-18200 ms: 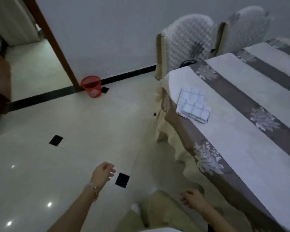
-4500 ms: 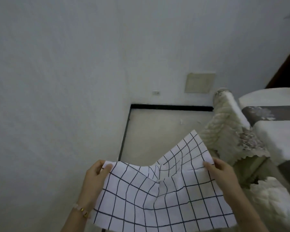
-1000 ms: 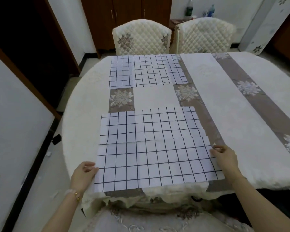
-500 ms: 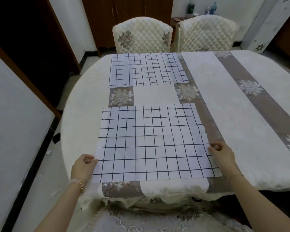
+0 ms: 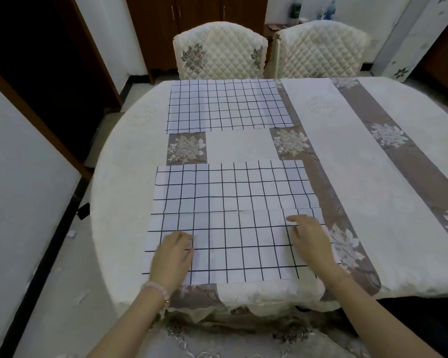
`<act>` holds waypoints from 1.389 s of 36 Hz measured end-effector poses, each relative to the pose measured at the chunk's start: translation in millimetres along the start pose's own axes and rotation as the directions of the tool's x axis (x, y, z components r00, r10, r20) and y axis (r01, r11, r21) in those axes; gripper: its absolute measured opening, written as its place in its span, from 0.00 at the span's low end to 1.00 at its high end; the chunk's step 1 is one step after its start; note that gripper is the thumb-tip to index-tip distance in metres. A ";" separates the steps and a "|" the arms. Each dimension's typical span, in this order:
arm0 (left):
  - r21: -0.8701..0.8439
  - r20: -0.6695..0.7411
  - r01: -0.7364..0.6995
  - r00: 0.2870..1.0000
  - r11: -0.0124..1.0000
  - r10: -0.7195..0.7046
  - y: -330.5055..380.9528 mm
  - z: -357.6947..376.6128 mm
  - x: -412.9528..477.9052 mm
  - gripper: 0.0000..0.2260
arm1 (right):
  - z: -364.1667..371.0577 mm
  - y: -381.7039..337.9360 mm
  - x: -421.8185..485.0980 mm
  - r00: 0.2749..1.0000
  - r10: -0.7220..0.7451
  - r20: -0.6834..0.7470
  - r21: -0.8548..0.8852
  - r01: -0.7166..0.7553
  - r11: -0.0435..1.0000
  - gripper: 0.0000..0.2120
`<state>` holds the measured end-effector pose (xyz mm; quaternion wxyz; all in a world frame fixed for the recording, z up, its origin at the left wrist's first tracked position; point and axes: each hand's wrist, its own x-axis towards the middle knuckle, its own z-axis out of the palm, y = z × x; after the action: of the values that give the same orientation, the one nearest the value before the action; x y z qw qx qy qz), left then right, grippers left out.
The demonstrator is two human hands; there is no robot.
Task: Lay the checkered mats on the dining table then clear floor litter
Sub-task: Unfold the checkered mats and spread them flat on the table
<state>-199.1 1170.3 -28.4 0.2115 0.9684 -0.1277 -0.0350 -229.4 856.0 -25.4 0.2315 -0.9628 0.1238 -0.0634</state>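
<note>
1. head view: both hands lie flat, fingers spread and gripping nothing, on the near checkered mat (image 5: 233,220); left hand (image 5: 172,257) at its 7 o'clock corner, right hand (image 5: 311,241) at 4 o'clock.
2. that mat's near edge stops just short of the dining table (image 5: 373,177) rim.
3. a far checkered mat (image 5: 228,105) lies at 12 o'clock, a bare strip of tablecloth between them.
4. the table's right half is uncovered.
5. white litter scraps (image 5: 71,234) dot the floor (image 5: 62,293) at 9 o'clock.
</note>
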 end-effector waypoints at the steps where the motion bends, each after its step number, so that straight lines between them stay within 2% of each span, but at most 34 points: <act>1: 0.028 0.001 -0.089 0.996 0.996 0.089 5.4 8.1 1.5 0.11 | 7.2 -10.5 -1.5 0.995 -0.073 0.070 -0.005 0.073 0.997 0.16; 3: 0.073 0.041 -0.191 0.981 0.979 0.188 14.6 19.4 2.3 0.16 | 21.1 -26.9 -3.5 0.951 -0.253 0.176 0.009 0.256 0.967 0.15; 5: 0.132 0.127 -0.217 0.971 0.967 0.201 17.0 26.5 0.4 0.25 | 32.9 -33.4 -2.7 0.887 -0.411 0.211 0.004 0.419 0.908 0.14; 7: 0.201 0.194 -0.212 0.966 0.956 0.173 14.4 29.5 -2.7 0.30 | 38.4 -29.9 5.7 0.870 -0.448 0.205 -0.005 0.458 0.889 0.14; 9: 0.228 0.246 -0.213 0.957 0.950 0.155 11.2 29.6 -5.5 0.31 | 37.6 -22.0 22.7 0.887 -0.425 0.182 -0.028 0.436 0.899 0.15; 12: 0.243 0.271 -0.223 0.950 0.944 0.155 7.2 28.4 -8.1 0.29 | 29.1 -6.9 52.7 0.936 -0.305 0.174 -0.097 0.325 0.941 0.17; 18: 0.226 0.092 -0.263 0.964 0.938 0.248 9.5 25.4 2.6 0.17 | 20.9 6.5 78.9 0.956 -0.164 0.243 -0.145 0.203 0.968 0.19; 20: 0.226 0.051 -0.262 0.965 0.938 0.257 8.8 23.5 12.4 0.12 | 21.9 4.0 73.2 0.960 -0.187 0.209 -0.151 0.221 0.963 0.18; 24: 0.171 0.083 -0.207 0.977 0.963 0.196 3.7 20.5 36.6 0.11 | 27.9 -2.2 40.6 0.946 -0.303 0.117 -0.150 0.318 0.936 0.16; 27: 0.121 0.099 -0.161 0.984 0.979 0.150 2.5 10.3 52.7 0.15 | 33.7 -2.6 5.6 0.937 -0.340 0.086 -0.147 0.349 0.926 0.15; 29: 0.149 0.224 -0.149 0.968 0.977 0.113 -1.9 3.1 64.1 0.18 | 38.1 2.0 -13.9 0.937 -0.337 0.089 -0.148 0.347 0.926 0.19; 31: 0.193 0.301 -0.154 0.949 0.969 0.091 -11.1 -1.7 73.2 0.24 | 41.6 9.0 -27.0 0.948 -0.307 0.087 -0.137 0.316 0.939 0.21; 35: 0.226 0.361 -0.029 0.931 0.974 -0.056 -30.4 -10.2 81.0 0.36 | 39.3 21.7 -41.7 0.965 -0.244 0.101 -0.127 0.256 0.958 0.21; 38: 0.270 0.408 -0.001 0.906 0.963 -0.113 -38.3 -12.7 78.6 0.42 | 34.3 28.2 -45.1 0.967 -0.203 0.152 -0.155 0.226 0.962 0.22; 50: 0.302 0.436 0.012 0.888 0.953 -0.149 -39.1 -12.4 60.8 0.46 | 22.3 32.4 -39.4 0.934 -0.122 0.335 -0.163 0.185 0.969 0.32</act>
<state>-129.8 1193.6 -34.3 0.0297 0.9582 -0.1365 -0.2498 -270.0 848.2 -62.6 0.1491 -0.9847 0.0140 0.0892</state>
